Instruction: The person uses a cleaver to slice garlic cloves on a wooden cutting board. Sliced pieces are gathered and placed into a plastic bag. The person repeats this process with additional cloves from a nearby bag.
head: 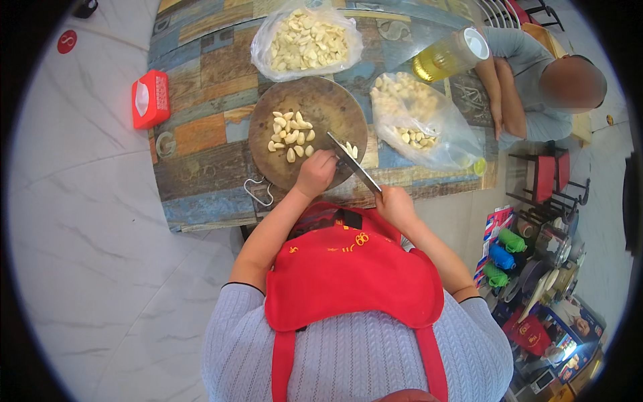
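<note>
My right hand (396,205) grips the handle of a kitchen knife (357,167), whose blade stands on edge over the right part of a round wooden chopping board (311,95). Close against the blade's left side, my left hand (317,172) has its fingers curled down at the board; whether a clove is under the fingertips is hidden. Several whole peeled garlic cloves (291,131) lie loose left of the knife. On the blade's right side are a few cut garlic pieces (352,149), partly covered by the knife.
Behind the board sits a plastic bag of cut garlic (309,42). A second bag of garlic cloves (417,118) lies right, near a jug of yellow liquid (447,55). A red tissue pack (151,99) and a bent metal wire (258,192) lie left. A seated person (532,85) leans at the table's right.
</note>
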### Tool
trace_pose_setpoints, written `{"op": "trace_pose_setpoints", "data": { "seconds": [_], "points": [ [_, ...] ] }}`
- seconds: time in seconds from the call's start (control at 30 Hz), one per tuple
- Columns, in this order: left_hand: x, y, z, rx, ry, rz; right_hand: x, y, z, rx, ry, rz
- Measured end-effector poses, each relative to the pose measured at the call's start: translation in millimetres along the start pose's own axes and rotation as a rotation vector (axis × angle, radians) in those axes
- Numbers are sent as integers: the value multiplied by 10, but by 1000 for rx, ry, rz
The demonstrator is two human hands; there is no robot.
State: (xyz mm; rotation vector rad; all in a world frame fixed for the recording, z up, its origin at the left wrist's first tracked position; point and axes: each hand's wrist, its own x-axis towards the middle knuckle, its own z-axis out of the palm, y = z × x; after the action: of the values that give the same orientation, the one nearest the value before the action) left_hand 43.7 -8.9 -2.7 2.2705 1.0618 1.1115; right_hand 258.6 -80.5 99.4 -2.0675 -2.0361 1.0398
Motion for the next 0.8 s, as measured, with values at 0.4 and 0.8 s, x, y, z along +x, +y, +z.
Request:
{"op": "trace_pose_setpoints", "data": {
  "seconds": [0.4,0.8],
  "points": [
    [15,5,-21,-5,3,0,19,-43,7,-5,-39,53],
    [-2,-11,-3,-1,4,-11,68,26,63,116,-54,62]
  ]
}}
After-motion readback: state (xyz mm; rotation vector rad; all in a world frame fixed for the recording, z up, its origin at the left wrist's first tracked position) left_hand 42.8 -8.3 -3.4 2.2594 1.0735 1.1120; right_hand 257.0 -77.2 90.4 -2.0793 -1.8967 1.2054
